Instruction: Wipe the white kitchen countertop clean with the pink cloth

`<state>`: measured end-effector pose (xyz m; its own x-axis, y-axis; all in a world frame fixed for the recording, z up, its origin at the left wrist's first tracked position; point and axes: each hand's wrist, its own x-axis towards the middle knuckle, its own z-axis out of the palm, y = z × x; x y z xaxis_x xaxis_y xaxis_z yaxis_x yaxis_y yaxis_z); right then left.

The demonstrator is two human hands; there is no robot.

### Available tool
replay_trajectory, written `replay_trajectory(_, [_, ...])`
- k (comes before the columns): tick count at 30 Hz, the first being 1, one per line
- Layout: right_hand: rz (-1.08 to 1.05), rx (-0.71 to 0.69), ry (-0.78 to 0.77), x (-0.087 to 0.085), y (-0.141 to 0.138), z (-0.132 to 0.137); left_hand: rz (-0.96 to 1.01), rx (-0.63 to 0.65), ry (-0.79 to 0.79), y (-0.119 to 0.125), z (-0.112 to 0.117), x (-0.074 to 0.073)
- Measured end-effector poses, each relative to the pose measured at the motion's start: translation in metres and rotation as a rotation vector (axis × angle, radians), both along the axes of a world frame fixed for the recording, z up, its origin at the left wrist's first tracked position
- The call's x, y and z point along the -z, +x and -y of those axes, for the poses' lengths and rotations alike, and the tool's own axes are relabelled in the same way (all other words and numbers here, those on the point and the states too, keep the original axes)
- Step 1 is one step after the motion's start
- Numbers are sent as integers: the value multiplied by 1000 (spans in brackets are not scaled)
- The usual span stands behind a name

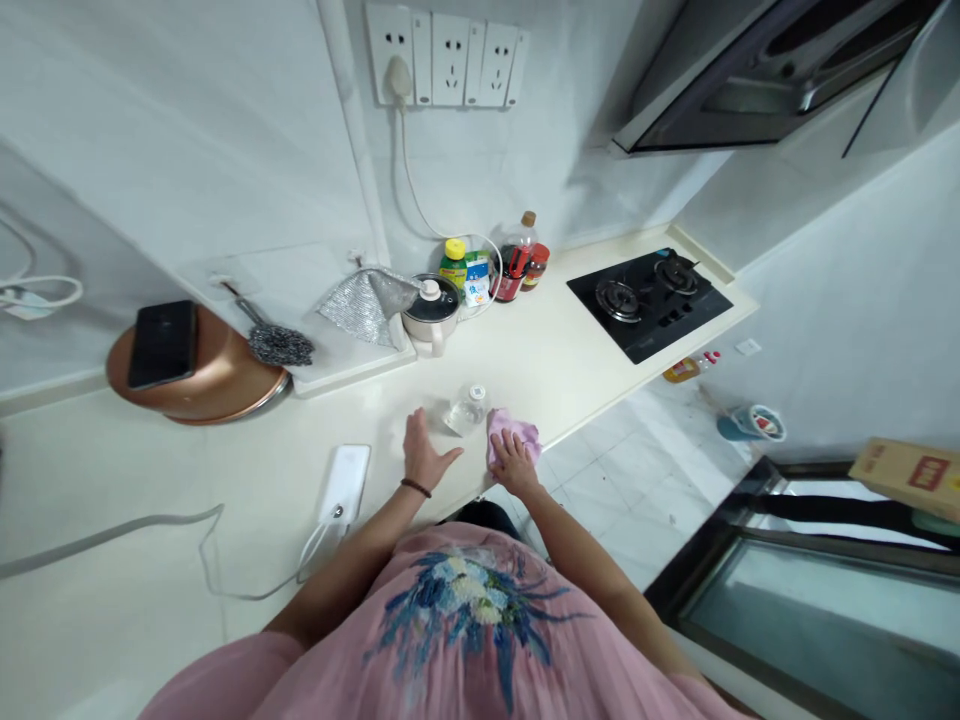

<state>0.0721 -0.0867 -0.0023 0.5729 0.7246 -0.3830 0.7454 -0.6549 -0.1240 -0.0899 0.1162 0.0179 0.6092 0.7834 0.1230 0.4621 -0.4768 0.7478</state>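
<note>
My left hand (424,450) is open just above or on the counter, thumb apart from the fingers, a dark band on its wrist. Nothing is in it. Right of its fingers is a small clear bottle (466,412) with a white cap, tilted, not touched by either hand. Near the counter's front edge my right hand (514,462) lies flat with spread fingers on a crumpled pink cloth (525,432). Part of the cloth is hidden beneath that hand.
A white power bank (346,482) with a cable lies on the counter (112,520) at left. Behind stand a lidded pot (431,312), several bottles and jars, and a black gas stove (649,300). A phone (163,343) rests on a copper-coloured pan (225,370).
</note>
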Motion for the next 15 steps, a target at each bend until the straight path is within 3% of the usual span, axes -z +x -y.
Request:
replay_trajectory(4, [-7,-35,-34,1,3,2,123,-47,-7,68,15,-10])
replay_trajectory(7, [-25,-79,-52,1,15,4,123,-107,-38,88,15,-16])
replay_trajectory(11, [-11,-98,-81,-4,52,6,103,-188,-94,66,15,-18])
replay_trajectory(15, [24,-1,-111,-11,104,6,68,-280,-158,4,22,-20])
